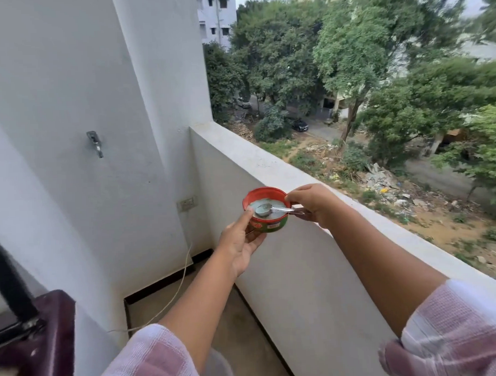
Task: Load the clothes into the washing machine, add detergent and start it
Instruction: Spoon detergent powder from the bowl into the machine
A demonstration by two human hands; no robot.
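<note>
Resting tub [266, 215] on left fingers [249, 216]

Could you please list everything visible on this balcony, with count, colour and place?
detergent tub: one, red rim, green base, held above the parapet
spoon: one, metal, bowl inside the tub
parapet: one, white, right
tap: one, metal, left wall
socket: one, beige, corner wall
cable: one, white, down to floor
washing machine: one, maroon, lower left
left hand: grip under tub
right hand: grip on spoon
</note>
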